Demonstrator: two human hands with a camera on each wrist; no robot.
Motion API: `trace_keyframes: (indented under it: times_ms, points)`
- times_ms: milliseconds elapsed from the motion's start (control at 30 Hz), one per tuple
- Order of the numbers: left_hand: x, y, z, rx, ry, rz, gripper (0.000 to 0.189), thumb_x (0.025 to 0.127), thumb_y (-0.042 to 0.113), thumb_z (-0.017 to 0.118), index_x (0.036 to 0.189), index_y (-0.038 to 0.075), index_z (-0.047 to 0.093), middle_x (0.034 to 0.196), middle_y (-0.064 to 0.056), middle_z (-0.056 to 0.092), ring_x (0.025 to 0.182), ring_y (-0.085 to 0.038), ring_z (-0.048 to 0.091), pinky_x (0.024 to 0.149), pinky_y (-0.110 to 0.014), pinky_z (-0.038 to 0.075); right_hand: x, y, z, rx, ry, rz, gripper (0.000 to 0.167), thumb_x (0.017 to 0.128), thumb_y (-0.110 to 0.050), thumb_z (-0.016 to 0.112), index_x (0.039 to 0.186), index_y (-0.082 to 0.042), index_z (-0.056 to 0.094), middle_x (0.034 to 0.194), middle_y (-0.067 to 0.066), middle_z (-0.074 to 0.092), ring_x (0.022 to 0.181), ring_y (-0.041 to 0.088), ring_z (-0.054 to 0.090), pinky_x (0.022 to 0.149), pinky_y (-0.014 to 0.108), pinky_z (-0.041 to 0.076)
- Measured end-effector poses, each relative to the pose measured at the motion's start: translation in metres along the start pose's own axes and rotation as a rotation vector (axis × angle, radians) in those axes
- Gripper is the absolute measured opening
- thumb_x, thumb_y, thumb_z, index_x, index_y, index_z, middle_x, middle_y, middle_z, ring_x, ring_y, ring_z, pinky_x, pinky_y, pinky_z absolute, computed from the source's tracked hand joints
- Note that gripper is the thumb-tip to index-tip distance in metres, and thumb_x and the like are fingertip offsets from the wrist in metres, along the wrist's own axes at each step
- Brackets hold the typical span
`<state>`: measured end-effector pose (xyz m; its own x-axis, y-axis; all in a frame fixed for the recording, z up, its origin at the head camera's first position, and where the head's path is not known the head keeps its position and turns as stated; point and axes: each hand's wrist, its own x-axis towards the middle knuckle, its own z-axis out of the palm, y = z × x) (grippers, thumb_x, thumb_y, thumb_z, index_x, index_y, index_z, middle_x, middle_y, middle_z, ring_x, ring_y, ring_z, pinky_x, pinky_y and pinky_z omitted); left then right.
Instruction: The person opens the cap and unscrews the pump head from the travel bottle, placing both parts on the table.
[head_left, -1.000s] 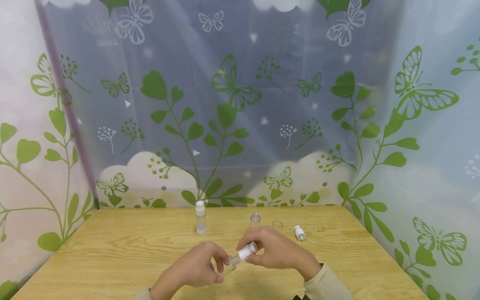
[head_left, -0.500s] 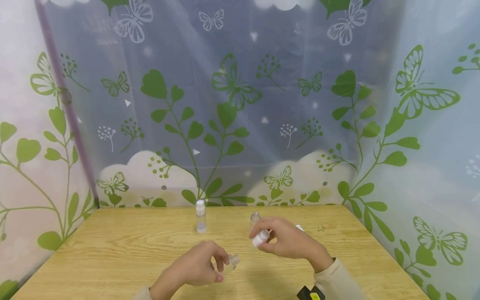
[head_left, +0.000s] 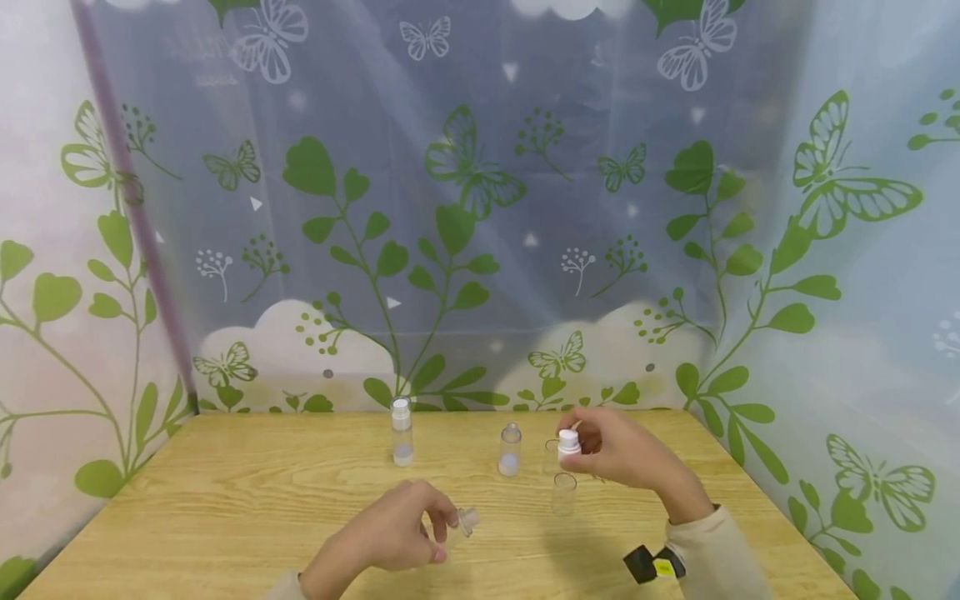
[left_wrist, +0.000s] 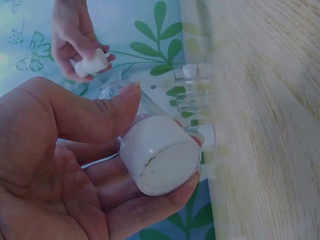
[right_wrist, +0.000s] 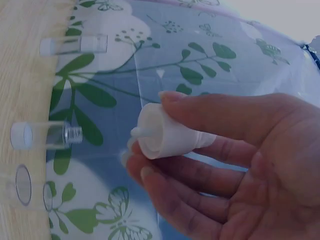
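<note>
My left hand [head_left: 397,529] holds a small clear bottle [head_left: 468,521] tilted, its open neck pointing up and right. In the left wrist view, thumb and fingers grip its white base [left_wrist: 160,155]. My right hand [head_left: 626,454] pinches a white pump head [head_left: 568,446] above the table's right side, apart from the bottle. The right wrist view shows the pump's short stem [right_wrist: 142,132] poking out of its collar. An uncapped clear bottle [head_left: 509,454] with a threaded neck stands left of the right hand.
A clear bottle with a white pump [head_left: 402,433] stands at the back of the wooden table [head_left: 262,492]. Two clear caps [head_left: 564,497] stand near the right hand. Beside the right sleeve is a black item with a yellow label [head_left: 652,567]. Patterned curtains surround the table.
The pump head has come off the left hand's bottle and moved right and back with my right hand. My left hand has stayed in place. The standing uncapped bottle is now fully uncovered.
</note>
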<state>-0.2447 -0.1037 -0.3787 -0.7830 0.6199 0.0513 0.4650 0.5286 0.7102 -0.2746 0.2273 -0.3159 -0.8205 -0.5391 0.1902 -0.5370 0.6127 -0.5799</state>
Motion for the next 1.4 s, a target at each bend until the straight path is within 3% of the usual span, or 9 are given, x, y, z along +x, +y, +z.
trace_keyframes:
  times_ms: [233, 533, 767, 900, 1067, 1400]
  points:
    - [0.001, -0.001, 0.0, -0.006, -0.007, -0.012, 0.031, 0.078, -0.006, 0.081, 0.108, -0.005, 0.074, 0.085, -0.005, 0.072, 0.066, -0.01, 0.065, 0.063, -0.025, 0.056, -0.003, 0.011, -0.007, -0.005, -0.046, 0.05, 0.042, 0.096, -0.017, 0.071, 0.13, 0.007, 0.064, 0.088, 0.004, 0.074, 0.075, 0.009, 0.067, 0.076, 0.028, 0.057]
    - [0.001, -0.002, 0.0, -0.004, -0.005, -0.001, 0.031, 0.077, -0.006, 0.081, 0.107, -0.006, 0.074, 0.085, -0.005, 0.073, 0.066, -0.009, 0.065, 0.063, -0.024, 0.056, -0.006, 0.02, -0.009, -0.023, -0.016, 0.149, 0.042, 0.09, -0.009, 0.076, 0.125, 0.011, 0.067, 0.098, 0.012, 0.074, 0.086, 0.017, 0.068, 0.071, 0.032, 0.059]
    - [0.0, -0.003, 0.001, 0.005, -0.004, -0.003, 0.03, 0.077, -0.005, 0.081, 0.107, -0.005, 0.075, 0.084, -0.003, 0.073, 0.066, -0.009, 0.065, 0.064, -0.025, 0.056, -0.005, 0.041, -0.007, -0.026, -0.025, 0.181, 0.013, 0.084, -0.003, 0.077, 0.096, 0.002, 0.077, 0.082, 0.007, 0.072, 0.073, 0.014, 0.062, 0.065, 0.029, 0.052]
    - [0.001, -0.003, 0.001, 0.007, -0.004, -0.003, 0.031, 0.077, -0.005, 0.081, 0.107, -0.005, 0.075, 0.084, -0.003, 0.073, 0.066, -0.008, 0.065, 0.064, -0.025, 0.056, -0.006, 0.051, -0.005, 0.001, -0.006, 0.273, 0.025, 0.083, -0.001, 0.077, 0.106, 0.007, 0.073, 0.087, 0.01, 0.071, 0.074, 0.016, 0.064, 0.067, 0.033, 0.057]
    - [0.0, -0.003, 0.001, 0.006, -0.002, 0.006, 0.032, 0.077, -0.006, 0.081, 0.108, -0.006, 0.074, 0.085, -0.007, 0.075, 0.066, -0.007, 0.065, 0.064, -0.024, 0.056, -0.005, 0.061, 0.0, -0.005, 0.012, 0.379, 0.025, 0.083, 0.003, 0.077, 0.107, 0.004, 0.071, 0.09, 0.013, 0.065, 0.075, 0.019, 0.063, 0.067, 0.036, 0.06]
    - [0.0, -0.002, 0.0, 0.006, -0.007, 0.005, 0.032, 0.077, -0.006, 0.081, 0.108, -0.006, 0.074, 0.084, -0.006, 0.074, 0.065, -0.007, 0.065, 0.064, -0.024, 0.056, -0.003, 0.077, 0.01, -0.038, -0.011, 0.404, 0.019, 0.083, 0.005, 0.073, 0.102, 0.002, 0.073, 0.092, 0.011, 0.068, 0.075, 0.019, 0.065, 0.061, 0.034, 0.061]
